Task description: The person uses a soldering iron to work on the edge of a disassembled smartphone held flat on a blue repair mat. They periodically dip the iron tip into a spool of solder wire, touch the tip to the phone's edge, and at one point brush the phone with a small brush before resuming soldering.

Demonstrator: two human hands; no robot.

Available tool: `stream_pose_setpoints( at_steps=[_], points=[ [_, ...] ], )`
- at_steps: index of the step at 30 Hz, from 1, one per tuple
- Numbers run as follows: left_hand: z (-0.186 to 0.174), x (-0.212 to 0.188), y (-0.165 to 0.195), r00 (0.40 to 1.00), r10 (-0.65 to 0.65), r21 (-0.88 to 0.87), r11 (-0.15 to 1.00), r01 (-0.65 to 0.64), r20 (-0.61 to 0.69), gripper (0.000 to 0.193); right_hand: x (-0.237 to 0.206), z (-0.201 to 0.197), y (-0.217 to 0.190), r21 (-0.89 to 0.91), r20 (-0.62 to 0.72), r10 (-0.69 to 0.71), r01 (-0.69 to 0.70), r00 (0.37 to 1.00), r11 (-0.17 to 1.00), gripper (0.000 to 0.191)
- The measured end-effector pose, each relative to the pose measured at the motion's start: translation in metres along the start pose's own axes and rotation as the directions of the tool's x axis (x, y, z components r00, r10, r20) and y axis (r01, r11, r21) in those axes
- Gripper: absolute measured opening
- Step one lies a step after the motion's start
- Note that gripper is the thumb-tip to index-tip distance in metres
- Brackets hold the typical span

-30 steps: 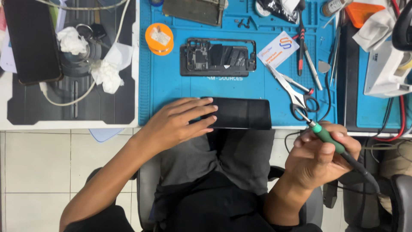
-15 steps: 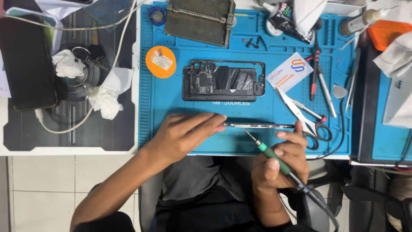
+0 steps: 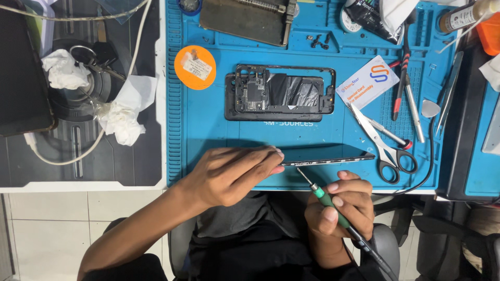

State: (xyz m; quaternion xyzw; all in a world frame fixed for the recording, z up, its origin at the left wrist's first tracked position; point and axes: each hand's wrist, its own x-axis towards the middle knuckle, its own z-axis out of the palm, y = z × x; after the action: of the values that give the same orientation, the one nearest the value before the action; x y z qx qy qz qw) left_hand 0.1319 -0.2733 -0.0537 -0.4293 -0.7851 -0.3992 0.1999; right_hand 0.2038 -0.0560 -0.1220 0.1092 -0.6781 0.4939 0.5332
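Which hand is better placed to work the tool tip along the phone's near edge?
Probably the right hand: it grips the green-handled tool, tip at the near edge of the thin black phone. The left hand steadies the phone's left end.

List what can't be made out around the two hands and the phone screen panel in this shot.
- Head view: the left hand covers the left end of the screen panel.
- The screwdriver tip's contact with the panel edge is too small to tell.
- The screwdriver's rear runs off the bottom edge.
- Loose screws on the blue mat are too small to count.
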Motion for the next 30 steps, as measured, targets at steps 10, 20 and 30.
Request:
stream_pose_setpoints(
  at_steps=[10,20,30],
  points=[
    [0.001,0.0,0.0,1.0,-0.007,-0.006,1.0,0.007,0.001,0.029,0.004,-0.005,-0.007,-0.073,0.109,0.068,-0.06,0.992,0.996,0.024],
    [-0.001,0.001,-0.001,1.0,-0.009,-0.006,1.0,0.009,0.002,0.03,0.009,-0.005,-0.012,-0.128,0.148,0.037,-0.018,0.988,0.992,0.02],
    [-0.001,0.002,-0.002,1.0,-0.008,-0.014,1.0,0.008,0.005,0.03,0.007,-0.003,-0.005,-0.077,0.101,0.011,-0.004,0.995,0.997,0.024]
  ],
)
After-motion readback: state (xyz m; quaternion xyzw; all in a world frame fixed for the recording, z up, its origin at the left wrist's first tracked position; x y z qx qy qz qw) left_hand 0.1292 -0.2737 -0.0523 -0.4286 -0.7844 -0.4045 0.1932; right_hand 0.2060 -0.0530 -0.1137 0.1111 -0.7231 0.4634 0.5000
